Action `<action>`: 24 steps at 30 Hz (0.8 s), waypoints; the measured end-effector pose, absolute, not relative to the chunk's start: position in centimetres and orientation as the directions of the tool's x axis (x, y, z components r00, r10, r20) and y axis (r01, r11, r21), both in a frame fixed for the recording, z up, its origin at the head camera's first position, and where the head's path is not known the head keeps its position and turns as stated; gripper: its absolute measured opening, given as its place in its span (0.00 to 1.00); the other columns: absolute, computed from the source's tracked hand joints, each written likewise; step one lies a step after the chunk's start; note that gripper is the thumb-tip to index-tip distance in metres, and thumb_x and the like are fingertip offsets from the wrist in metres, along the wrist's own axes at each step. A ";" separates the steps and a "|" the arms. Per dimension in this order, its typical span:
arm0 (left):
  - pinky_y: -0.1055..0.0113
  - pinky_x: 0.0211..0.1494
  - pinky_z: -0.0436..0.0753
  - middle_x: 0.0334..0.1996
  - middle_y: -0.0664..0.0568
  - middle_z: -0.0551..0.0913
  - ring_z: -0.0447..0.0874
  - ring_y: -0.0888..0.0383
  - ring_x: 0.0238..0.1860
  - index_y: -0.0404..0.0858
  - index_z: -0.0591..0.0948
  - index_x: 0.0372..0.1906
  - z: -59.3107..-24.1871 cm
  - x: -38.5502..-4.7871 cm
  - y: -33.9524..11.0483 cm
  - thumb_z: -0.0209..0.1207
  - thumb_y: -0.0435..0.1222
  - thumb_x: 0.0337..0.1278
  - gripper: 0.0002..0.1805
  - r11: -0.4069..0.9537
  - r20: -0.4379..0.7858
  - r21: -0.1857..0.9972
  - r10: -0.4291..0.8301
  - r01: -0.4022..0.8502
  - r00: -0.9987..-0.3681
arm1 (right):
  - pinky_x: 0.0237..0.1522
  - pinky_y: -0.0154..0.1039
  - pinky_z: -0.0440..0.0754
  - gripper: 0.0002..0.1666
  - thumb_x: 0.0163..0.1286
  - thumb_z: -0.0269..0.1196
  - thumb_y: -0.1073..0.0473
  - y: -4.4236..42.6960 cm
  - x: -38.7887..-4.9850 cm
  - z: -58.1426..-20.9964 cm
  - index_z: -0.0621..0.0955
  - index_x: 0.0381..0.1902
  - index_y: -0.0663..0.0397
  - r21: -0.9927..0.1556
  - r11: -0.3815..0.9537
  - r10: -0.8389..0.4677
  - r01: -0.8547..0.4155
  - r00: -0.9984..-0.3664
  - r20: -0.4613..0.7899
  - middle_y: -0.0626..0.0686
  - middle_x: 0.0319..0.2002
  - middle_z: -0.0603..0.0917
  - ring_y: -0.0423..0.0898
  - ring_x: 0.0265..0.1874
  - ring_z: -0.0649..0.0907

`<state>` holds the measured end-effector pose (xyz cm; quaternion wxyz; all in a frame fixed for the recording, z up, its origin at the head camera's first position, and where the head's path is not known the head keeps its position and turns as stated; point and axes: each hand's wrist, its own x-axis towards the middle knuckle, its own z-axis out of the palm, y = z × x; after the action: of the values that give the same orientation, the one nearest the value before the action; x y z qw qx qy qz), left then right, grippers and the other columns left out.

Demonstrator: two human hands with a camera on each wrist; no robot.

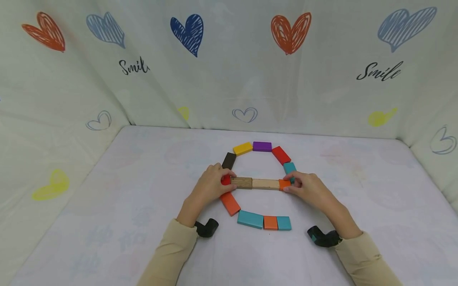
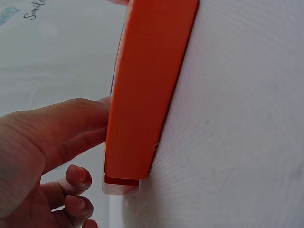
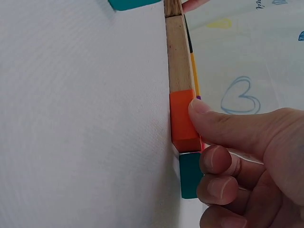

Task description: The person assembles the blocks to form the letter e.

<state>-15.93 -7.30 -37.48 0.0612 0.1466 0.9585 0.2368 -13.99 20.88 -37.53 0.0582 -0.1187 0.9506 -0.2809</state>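
Note:
Colored blocks form a letter-like outline on the table, with a straight row across its middle. The thumb and index finger of my left hand [image 1: 207, 184] pinch the left end of a brown wooden block [image 1: 241, 183], beside a red block [image 1: 225, 180] partly hidden by the fingers. At the row's other end my right hand [image 1: 310, 190] pinches a small orange block [image 3: 184, 121] between thumb and finger. A pale wooden block [image 1: 265, 184] lies between these two. Just past the orange block sits a teal block [image 1: 290, 167], partly covered by the right fingers.
Above the row curve a black block [image 1: 229, 160], a yellow block [image 1: 243, 148], a purple block [image 1: 262, 146] and a red one. Below it run a long orange block [image 1: 230, 203], a teal block [image 1: 250, 219] and two smaller pieces. A printed curtain [image 1: 229, 79] hangs behind the table.

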 end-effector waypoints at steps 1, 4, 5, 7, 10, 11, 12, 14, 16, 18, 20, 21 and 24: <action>0.68 0.36 0.70 0.34 0.51 0.72 0.68 0.56 0.39 0.47 0.82 0.45 -37.5 -15.9 -7.3 0.66 0.44 0.50 0.16 0.845 -0.049 0.472 0.309 0.251 -0.950 | 0.20 0.31 0.61 0.18 0.59 0.66 0.58 20.8 -14.0 -37.5 0.79 0.47 0.57 -0.548 0.814 -0.258 -0.191 -0.965 -0.046 0.48 0.17 0.67 0.42 0.18 0.66; 0.68 0.36 0.70 0.34 0.51 0.72 0.68 0.56 0.39 0.47 0.82 0.45 -37.5 -15.9 -7.2 0.66 0.44 0.50 0.16 0.846 -0.053 0.473 0.306 0.246 -0.951 | 0.19 0.31 0.61 0.19 0.59 0.66 0.58 20.8 -13.9 -37.5 0.79 0.48 0.57 -0.553 0.812 -0.254 -0.187 -0.966 -0.047 0.48 0.17 0.67 0.42 0.18 0.66; 0.68 0.36 0.70 0.34 0.51 0.72 0.68 0.56 0.39 0.47 0.82 0.45 -37.4 -15.9 -7.2 0.66 0.44 0.50 0.16 0.846 -0.053 0.475 0.305 0.245 -0.951 | 0.19 0.31 0.61 0.19 0.59 0.66 0.58 20.7 -13.9 -37.4 0.79 0.48 0.57 -0.554 0.812 -0.252 -0.184 -0.967 -0.048 0.48 0.17 0.67 0.42 0.18 0.66; 0.68 0.36 0.70 0.34 0.51 0.72 0.68 0.56 0.39 0.47 0.82 0.45 -37.4 -15.9 -7.2 0.66 0.44 0.50 0.16 0.845 -0.054 0.476 0.303 0.242 -0.951 | 0.19 0.31 0.60 0.19 0.59 0.66 0.58 20.7 -13.9 -37.4 0.79 0.48 0.57 -0.558 0.810 -0.248 -0.181 -0.968 -0.046 0.48 0.17 0.67 0.42 0.18 0.66; 0.68 0.36 0.70 0.33 0.51 0.71 0.67 0.56 0.39 0.47 0.82 0.45 -37.5 -15.8 -7.1 0.66 0.44 0.50 0.16 0.840 -0.057 0.489 0.301 0.236 -0.952 | 0.19 0.31 0.60 0.19 0.59 0.66 0.58 20.7 -13.9 -37.5 0.79 0.48 0.57 -0.557 0.811 -0.243 -0.178 -0.969 -0.044 0.48 0.16 0.67 0.42 0.18 0.66; 0.69 0.36 0.70 0.33 0.51 0.71 0.67 0.56 0.38 0.47 0.82 0.45 -37.5 -15.8 -7.1 0.66 0.43 0.50 0.16 0.836 -0.056 0.496 0.301 0.235 -0.952 | 0.19 0.31 0.60 0.19 0.59 0.66 0.58 20.7 -13.9 -37.5 0.79 0.48 0.57 -0.556 0.812 -0.241 -0.176 -0.970 -0.044 0.48 0.16 0.67 0.42 0.18 0.66; 0.69 0.35 0.69 0.33 0.51 0.71 0.67 0.57 0.38 0.46 0.82 0.45 -37.5 -15.8 -7.1 0.66 0.43 0.50 0.16 0.833 -0.056 0.502 0.302 0.234 -0.952 | 0.19 0.31 0.61 0.19 0.59 0.66 0.58 20.7 -13.9 -37.6 0.79 0.48 0.57 -0.555 0.813 -0.242 -0.177 -0.969 -0.045 0.48 0.17 0.67 0.42 0.18 0.66; 0.69 0.35 0.69 0.32 0.51 0.70 0.67 0.57 0.37 0.46 0.82 0.45 -37.6 -15.8 -7.1 0.66 0.43 0.50 0.15 0.824 -0.054 0.517 0.303 0.233 -0.951 | 0.20 0.31 0.61 0.19 0.59 0.66 0.58 20.6 -13.9 -37.6 0.79 0.48 0.57 -0.554 0.814 -0.242 -0.176 -0.969 -0.048 0.48 0.17 0.67 0.42 0.18 0.66; 0.69 0.34 0.68 0.31 0.51 0.70 0.66 0.57 0.37 0.46 0.82 0.45 -37.6 -15.8 -7.1 0.66 0.42 0.49 0.15 0.819 -0.050 0.524 0.304 0.234 -0.952 | 0.20 0.31 0.62 0.19 0.59 0.66 0.59 20.6 -13.9 -37.6 0.79 0.48 0.57 -0.553 0.815 -0.240 -0.173 -0.969 -0.050 0.48 0.17 0.68 0.42 0.18 0.66; 0.69 0.34 0.67 0.31 0.51 0.69 0.66 0.57 0.36 0.46 0.82 0.45 -37.6 -15.9 -7.1 0.66 0.42 0.49 0.15 0.817 -0.044 0.525 0.304 0.236 -0.952 | 0.20 0.30 0.62 0.19 0.59 0.66 0.59 20.6 -13.9 -37.6 0.79 0.48 0.57 -0.552 0.816 -0.238 -0.172 -0.970 -0.051 0.48 0.17 0.68 0.42 0.19 0.66; 0.69 0.33 0.66 0.30 0.51 0.69 0.66 0.58 0.35 0.46 0.82 0.45 -37.6 -15.9 -7.1 0.66 0.42 0.49 0.15 0.817 -0.039 0.526 0.302 0.237 -0.952 | 0.20 0.30 0.62 0.19 0.59 0.66 0.59 20.6 -14.0 -37.7 0.79 0.48 0.57 -0.551 0.817 -0.235 -0.172 -0.971 -0.045 0.48 0.17 0.68 0.43 0.18 0.66; 0.69 0.33 0.66 0.30 0.51 0.69 0.66 0.57 0.35 0.45 0.82 0.45 -37.6 -15.9 -7.1 0.66 0.42 0.49 0.15 0.816 -0.036 0.526 0.302 0.239 -0.953 | 0.20 0.30 0.61 0.19 0.59 0.66 0.59 20.6 -14.0 -37.7 0.79 0.48 0.57 -0.551 0.816 -0.236 -0.176 -0.971 -0.040 0.48 0.17 0.68 0.42 0.18 0.66; 0.69 0.33 0.65 0.30 0.51 0.69 0.65 0.58 0.34 0.45 0.82 0.44 -37.6 -16.0 -7.0 0.66 0.42 0.49 0.15 0.814 -0.028 0.528 0.302 0.242 -0.953 | 0.19 0.30 0.61 0.19 0.58 0.66 0.59 20.6 -14.0 -37.8 0.79 0.48 0.58 -0.552 0.812 -0.240 -0.190 -0.971 -0.018 0.48 0.17 0.67 0.42 0.18 0.66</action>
<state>-15.96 -7.03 -37.56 0.0550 0.1430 0.9508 0.2694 -13.98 20.60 -37.78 0.0435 -0.1132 0.9507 -0.2853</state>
